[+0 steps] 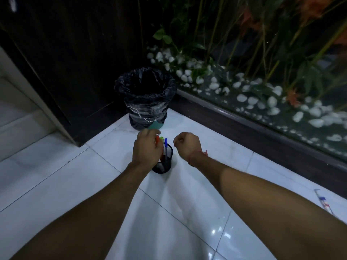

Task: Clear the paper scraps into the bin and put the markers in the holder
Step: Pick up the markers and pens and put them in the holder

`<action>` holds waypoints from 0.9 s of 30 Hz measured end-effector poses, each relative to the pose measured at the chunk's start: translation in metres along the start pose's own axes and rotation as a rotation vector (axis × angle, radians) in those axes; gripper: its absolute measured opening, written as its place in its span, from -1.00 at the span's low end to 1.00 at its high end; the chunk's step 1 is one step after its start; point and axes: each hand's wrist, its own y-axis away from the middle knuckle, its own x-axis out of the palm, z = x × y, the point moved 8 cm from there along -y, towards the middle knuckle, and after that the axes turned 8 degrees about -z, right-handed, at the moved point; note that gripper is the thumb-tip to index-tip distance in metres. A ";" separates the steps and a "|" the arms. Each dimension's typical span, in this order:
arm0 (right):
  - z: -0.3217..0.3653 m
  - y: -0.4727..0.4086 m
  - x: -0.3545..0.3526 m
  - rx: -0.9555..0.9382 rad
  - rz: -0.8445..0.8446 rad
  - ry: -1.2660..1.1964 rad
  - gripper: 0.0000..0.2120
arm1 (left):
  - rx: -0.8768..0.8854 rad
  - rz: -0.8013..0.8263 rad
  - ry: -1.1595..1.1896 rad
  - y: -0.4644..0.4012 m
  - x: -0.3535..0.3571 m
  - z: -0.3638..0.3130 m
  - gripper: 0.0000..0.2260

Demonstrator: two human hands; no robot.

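A black mesh holder (164, 167) stands on the white tiled floor with a red marker (157, 139), a green marker (161, 138) and a blue marker (165, 145) upright in it. My left hand (146, 149) hovers over the holder's left side, its blurred fingertips pinching a teal paper scrap (156, 125). That scrap hangs just in front of the bin (145, 94), a round bin lined with a black bag, standing in the corner beyond the holder. My right hand (187, 144) is a closed fist just right of the holder; nothing shows in it.
A dark wooden panel (75, 62) rises behind and left of the bin. A dark ledge (244, 124) runs along a glass planter with white pebbles (272, 102) on the right. Some pen-like items (323, 202) lie on the floor at the right edge.
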 end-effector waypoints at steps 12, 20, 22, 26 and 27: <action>-0.084 0.056 -0.165 0.246 -0.176 0.205 -0.75 | 0.403 0.318 0.271 0.058 0.093 -0.118 -0.91; -0.206 0.153 -0.275 0.607 -0.294 0.388 -0.85 | 0.474 0.603 0.386 0.124 0.145 -0.164 -0.84; -0.237 0.170 -0.288 0.712 -0.332 0.382 -0.78 | 0.481 0.648 0.378 0.138 0.157 -0.172 -0.77; -0.269 0.188 -0.291 0.723 -0.435 0.398 -0.78 | 0.474 0.749 0.378 0.165 0.183 -0.191 -0.83; -0.280 0.193 -0.288 0.719 -0.364 0.451 -0.76 | 0.481 0.788 0.359 0.178 0.190 -0.196 -0.82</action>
